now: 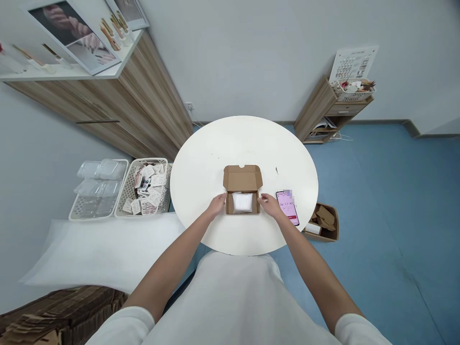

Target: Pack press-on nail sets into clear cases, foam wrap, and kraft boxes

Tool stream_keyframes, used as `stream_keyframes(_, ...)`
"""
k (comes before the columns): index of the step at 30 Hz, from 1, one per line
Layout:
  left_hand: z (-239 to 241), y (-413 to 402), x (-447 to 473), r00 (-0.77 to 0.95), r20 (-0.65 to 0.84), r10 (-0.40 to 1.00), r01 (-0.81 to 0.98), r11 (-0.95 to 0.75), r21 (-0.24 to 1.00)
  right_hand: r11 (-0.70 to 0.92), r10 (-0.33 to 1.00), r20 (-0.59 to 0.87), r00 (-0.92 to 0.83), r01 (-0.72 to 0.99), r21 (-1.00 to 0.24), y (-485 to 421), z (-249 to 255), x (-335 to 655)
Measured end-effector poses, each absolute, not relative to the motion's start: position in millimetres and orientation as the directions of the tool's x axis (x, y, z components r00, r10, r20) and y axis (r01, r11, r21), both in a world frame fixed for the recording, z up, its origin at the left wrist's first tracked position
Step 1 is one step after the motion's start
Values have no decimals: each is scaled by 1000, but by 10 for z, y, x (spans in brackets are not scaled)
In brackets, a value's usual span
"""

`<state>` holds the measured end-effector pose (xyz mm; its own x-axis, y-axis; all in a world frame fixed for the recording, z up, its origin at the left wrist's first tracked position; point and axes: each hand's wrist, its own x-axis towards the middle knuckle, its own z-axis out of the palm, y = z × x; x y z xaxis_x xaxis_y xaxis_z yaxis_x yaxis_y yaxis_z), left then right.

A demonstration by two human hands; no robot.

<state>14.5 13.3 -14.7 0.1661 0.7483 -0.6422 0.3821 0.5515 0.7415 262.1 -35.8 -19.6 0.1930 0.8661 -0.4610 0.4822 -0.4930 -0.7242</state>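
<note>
A small brown cardboard box (pixel 242 180) sits open near the front of a round white table (pixel 215 143), its lid folded back. Inside lies a white padded packet (pixel 242 202). My left hand (pixel 217 206) rests against the box's left wall with the fingers curled on it. On the other side, my right hand (pixel 269 204) touches the right wall, fingers bent toward the box. Just right of that hand lies a phone (pixel 288 207) with a lit pink screen.
Two white baskets stand left of the table: one with clear plastic trays (pixel 97 188), one with small printed packets (pixel 147 187). White foam sheet (pixel 104 251) lies below them. A cardboard carton (pixel 323 221) sits on the blue floor at the right. A wooden shelf unit (pixel 323 112) stands by the wall.
</note>
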Motion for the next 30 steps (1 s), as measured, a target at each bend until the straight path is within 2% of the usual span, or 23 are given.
stream_keyframes(2,-89,290,136,120,-637,761,304,583,754,-514,857,-449,252,362,-778,-205,-159,2722)
stream_keyframes(6,-16,566,161,116,-610,784,160,591,791,-570,792,-556,254,-22,-822,111,-92,2812)
stream_keyframes(8,-13,628,190,123,-615,779,140,600,788,-574,781,-579,234,-97,-813,226,-84,2780)
stream_keyframes(14,-25,561,261,149,-586,796,135,571,810,-567,815,-568,114,-40,-823,296,-75,2646)
stream_keyframes(18,36,453,264,193,-518,833,98,509,855,-477,878,-477,37,0,-879,191,8,2680)
stream_keyframes(22,103,309,255,242,-454,857,46,457,888,-357,923,-373,-94,152,-922,36,99,2763)
stream_keyframes(26,152,168,240,239,-482,843,1,496,868,-302,920,-342,-190,213,-929,-125,119,2848)
stream_keyframes(30,211,68,229,309,-509,803,41,523,851,-277,903,-330,-275,217,-936,-271,78,2914)
